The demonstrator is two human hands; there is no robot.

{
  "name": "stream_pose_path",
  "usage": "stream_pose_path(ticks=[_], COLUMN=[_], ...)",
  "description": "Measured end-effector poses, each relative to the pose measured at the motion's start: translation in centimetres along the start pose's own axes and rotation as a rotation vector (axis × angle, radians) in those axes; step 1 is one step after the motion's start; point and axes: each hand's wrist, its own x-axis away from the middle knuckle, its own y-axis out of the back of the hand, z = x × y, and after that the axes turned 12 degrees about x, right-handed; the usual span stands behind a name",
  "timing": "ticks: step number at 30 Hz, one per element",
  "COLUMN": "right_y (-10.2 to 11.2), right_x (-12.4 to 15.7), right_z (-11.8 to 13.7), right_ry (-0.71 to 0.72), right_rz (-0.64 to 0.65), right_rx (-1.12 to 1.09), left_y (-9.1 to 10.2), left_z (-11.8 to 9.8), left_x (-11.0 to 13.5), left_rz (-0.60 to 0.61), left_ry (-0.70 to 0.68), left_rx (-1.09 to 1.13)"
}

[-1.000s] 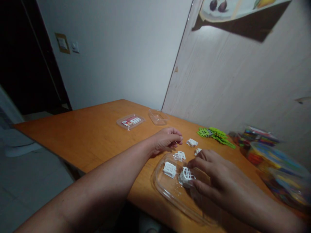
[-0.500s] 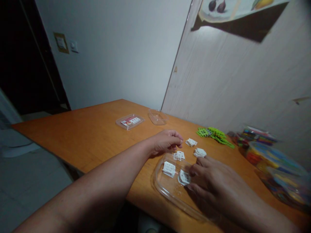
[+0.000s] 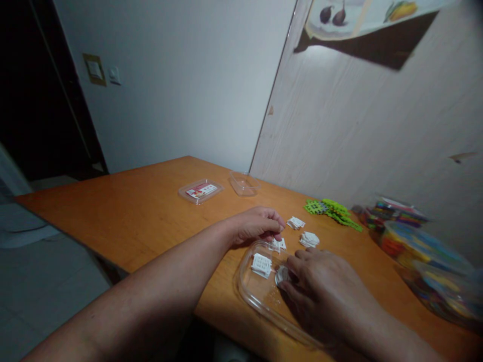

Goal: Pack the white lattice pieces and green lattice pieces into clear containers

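Over the near part of the table, my left hand (image 3: 258, 224) has its fingers curled in, with the tips at a small pile of white printed tags (image 3: 278, 245) by the far rim of a clear plastic lid (image 3: 260, 302). What its fingertips hold, if anything, is hidden. Inside the lid, my right hand (image 3: 324, 281) closes its thumb and fingers on a stack of white tags (image 3: 281, 275), partly covered by the fingers. Another white tag stack (image 3: 261, 265) lies left of it in the lid. Two more piles, one farther off (image 3: 295, 222) and one nearer (image 3: 309, 239), lie on the wood.
Farther back are a clear lid with a label (image 3: 202, 190) and a clear plastic box (image 3: 244, 185). Green interlocking plastic pieces (image 3: 334, 210) lie near the wall. Tubs of colourful pieces (image 3: 422, 246) line the right side. The table's front edge (image 3: 222, 329) runs below my arms.
My right hand has moved slightly left and covers more of the tag stack in the lid. My left hand has lowered toward the pile by the rim.
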Motion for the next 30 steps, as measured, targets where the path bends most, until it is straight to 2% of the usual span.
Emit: stream_pose_path(ticks=[3,7,11,15,18,21,25,30], right_y=[0.8,1.4,0.0,-2.1,-3.2,-3.7,-4.2,-4.6], right_x=[0.2,-0.3,-2.3,-4.8,-6.1,-6.9,-7.3,-7.3], right_z=[-0.5,-2.7,-5.6,-7.3,-7.2,-6.8,-6.3,-6.0], right_ry=[-0.055,-0.156,-0.150,-0.056,-0.049,-0.050,-0.028,-0.031], right_rz=[0.009,-0.072,-0.102,0.027,0.139,0.193,0.168,0.160], right_rx=[-0.125,-0.249,-0.349,-0.485,-0.569,-0.593,-0.513,-0.433], left_y=[0.2,0.6,1.0,1.4,1.5,1.5,1.3,1.1], left_z=[0.1,0.1,0.2,0.5,0.7,1.0,1.4,1.3], left_x=[-0.1,-0.5,-0.9,-1.1,-1.2,-1.2,-1.1,-0.9], left_rz=[-0.008,-0.090,-0.240,-0.295,-0.291,-0.275,-0.212,-0.208], left_ry=[-0.009,-0.049,-0.075,-0.073,-0.059,-0.042,-0.025,-0.012], left_rx=[0.002,-0.011,-0.051,-0.102,-0.149,-0.200,-0.262,-0.320])
